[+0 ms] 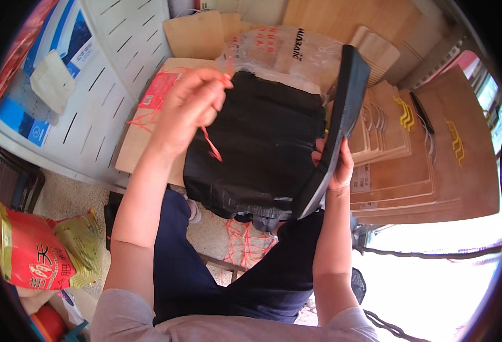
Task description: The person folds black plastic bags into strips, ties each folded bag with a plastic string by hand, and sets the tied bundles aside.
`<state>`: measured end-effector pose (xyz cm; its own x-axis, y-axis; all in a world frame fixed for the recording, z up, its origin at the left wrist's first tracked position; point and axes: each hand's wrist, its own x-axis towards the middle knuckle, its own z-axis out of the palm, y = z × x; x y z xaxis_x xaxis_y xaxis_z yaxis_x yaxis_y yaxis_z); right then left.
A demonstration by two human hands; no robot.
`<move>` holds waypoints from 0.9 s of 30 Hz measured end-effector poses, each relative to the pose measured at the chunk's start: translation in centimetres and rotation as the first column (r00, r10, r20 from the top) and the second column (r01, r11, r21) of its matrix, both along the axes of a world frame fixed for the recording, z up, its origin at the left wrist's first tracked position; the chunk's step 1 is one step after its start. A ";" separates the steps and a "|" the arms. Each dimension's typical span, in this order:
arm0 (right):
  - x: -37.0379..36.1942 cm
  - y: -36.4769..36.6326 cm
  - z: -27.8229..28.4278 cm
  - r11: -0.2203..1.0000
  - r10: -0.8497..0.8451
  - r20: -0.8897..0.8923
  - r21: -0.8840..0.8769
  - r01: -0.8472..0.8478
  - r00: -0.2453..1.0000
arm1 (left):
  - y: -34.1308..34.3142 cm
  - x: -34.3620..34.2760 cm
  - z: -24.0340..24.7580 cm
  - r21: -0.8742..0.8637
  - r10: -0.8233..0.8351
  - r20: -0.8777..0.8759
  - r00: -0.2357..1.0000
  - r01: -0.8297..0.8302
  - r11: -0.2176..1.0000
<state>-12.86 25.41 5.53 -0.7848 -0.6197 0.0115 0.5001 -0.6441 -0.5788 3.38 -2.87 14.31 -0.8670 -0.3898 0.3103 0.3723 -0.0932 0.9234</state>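
My left hand [185, 108] is raised over the left side of the work surface, its fingers pinched on a thin red plastic string [210, 145] whose end dangles below. My right hand [342, 165] grips a long, flat black slab [335, 131] by its edge; it stands tilted up, and what exactly it is I cannot make out. Between the hands a black plastic sheet [256, 142] lies spread over a light wooden board [134, 139]. The slab's lower end comes close to the sheet's right front corner. More red string [142, 118] lies by the board's left edge.
Wooden boards with yellow hooks [404, 114] stand at the right. Clear plastic wrapping [285, 51] lies behind the sheet. A white slotted panel [97, 85] rises at the left, above a red and yellow sack [34, 251]. Tangled red string [242, 242] lies below, between my legs.
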 end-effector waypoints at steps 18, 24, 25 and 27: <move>4.8 -7.7 -2.3 0.750 0.292 0.242 0.542 -0.379 0.925 | 0.6 -3.4 -13.2 0.374 -0.328 0.680 0.656 0.075 0.925; 4.8 -8.5 -3.2 0.781 0.289 0.118 0.545 -0.305 0.950 | 0.3 -2.9 -11.5 0.749 -0.669 0.356 0.653 0.229 0.622; 4.8 -8.6 -3.4 0.771 0.303 0.077 0.566 -0.292 0.950 | 1.1 -3.0 -11.4 0.613 -0.529 0.516 0.674 0.141 0.778; 4.9 -8.8 -3.3 0.760 0.320 0.032 0.588 -0.277 0.947 | 1.0 -3.1 -12.2 0.475 -0.392 0.626 0.674 0.068 0.877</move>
